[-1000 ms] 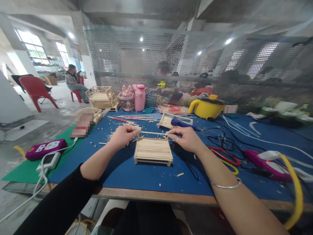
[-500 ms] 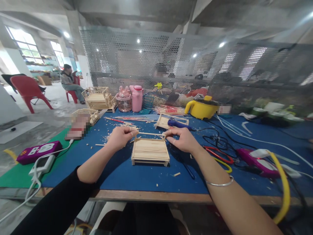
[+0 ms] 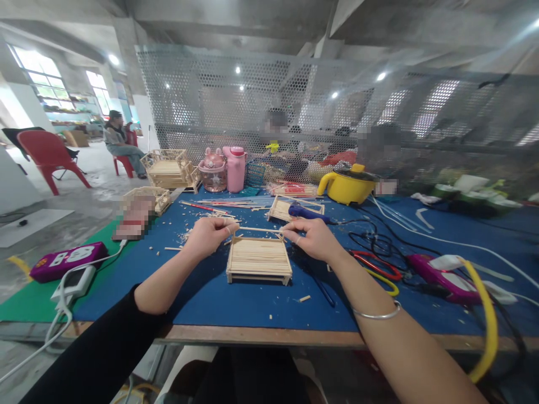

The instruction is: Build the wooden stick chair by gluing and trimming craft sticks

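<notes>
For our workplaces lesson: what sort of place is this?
Probably a craft workshop, judging by the blue-topped worktable, a slatted frame of pale wooden sticks and a blue plastic glue gun.

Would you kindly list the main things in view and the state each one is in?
Wooden stick: nearly level, pinched at both ends
Left hand: pinching the stick's left end
Right hand: pinching its right end
Stick-built platform: standing on its legs
Blue glue gun: lying down, not held; on or off cannot be told
Yellow pot: covered
Pink bottle: upright, capped
Phone: cable plugged in
</notes>
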A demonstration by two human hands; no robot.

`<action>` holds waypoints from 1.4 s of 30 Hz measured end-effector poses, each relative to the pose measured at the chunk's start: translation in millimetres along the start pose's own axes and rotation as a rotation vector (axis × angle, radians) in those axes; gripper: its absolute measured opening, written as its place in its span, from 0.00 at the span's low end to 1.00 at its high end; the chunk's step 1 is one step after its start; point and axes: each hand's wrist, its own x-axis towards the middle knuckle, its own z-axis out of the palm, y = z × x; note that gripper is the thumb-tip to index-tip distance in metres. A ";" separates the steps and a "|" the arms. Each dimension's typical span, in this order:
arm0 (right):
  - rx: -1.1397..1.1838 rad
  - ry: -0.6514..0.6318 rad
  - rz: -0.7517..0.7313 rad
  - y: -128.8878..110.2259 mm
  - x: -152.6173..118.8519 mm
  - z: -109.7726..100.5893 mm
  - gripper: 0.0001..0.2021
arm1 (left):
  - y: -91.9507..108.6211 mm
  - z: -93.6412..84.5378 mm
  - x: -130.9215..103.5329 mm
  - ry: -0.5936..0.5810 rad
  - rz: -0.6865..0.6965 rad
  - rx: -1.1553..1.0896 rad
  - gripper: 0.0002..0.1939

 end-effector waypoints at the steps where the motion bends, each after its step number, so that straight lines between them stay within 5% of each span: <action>1: -0.003 -0.001 -0.003 -0.3 0.2 -0.3 0.09 | -0.2 -0.2 -0.1 -0.002 0.000 -0.001 0.25; 7: -0.028 -0.018 -0.015 -3.0 0.6 -1.8 0.09 | -4.6 0.4 3.2 -0.011 -0.010 -0.027 0.26; 10: -0.030 -0.022 -0.026 -3.2 1.2 -1.3 0.09 | -2.3 0.4 4.2 0.166 -0.007 -0.038 0.27; 13: -0.031 -0.018 -0.033 -2.4 1.4 -1.3 0.09 | 6.0 -0.8 0.0 0.419 0.219 0.117 0.23; 15: -0.032 -0.019 -0.037 -2.0 0.9 -2.0 0.09 | 13.0 -1.0 -4.6 0.469 0.395 0.237 0.20; 24: -0.045 -0.028 -0.046 -3.0 0.5 -0.2 0.09 | 44.1 29.7 -8.2 0.035 0.728 0.907 0.08; 29: 0.046 0.022 -0.015 -2.6 -3.0 -6.8 0.12 | 56.2 35.1 -3.8 -0.051 0.680 1.025 0.14; 32: 0.089 0.258 0.085 5.7 0.7 -20.5 0.19 | 55.0 19.0 2.1 0.073 0.637 0.824 0.16; 34: -0.083 0.338 0.180 16.0 9.3 -29.4 0.19 | 49.2 6.2 6.1 0.224 0.553 0.601 0.13; 37: -0.475 0.084 0.370 34.1 27.1 -36.0 0.21 | 31.6 -4.9 11.4 0.418 0.327 0.268 0.13; 42: -0.454 -0.275 0.388 53.2 45.7 -36.9 0.16 | -4.5 4.6 20.6 0.372 -0.043 -0.135 0.14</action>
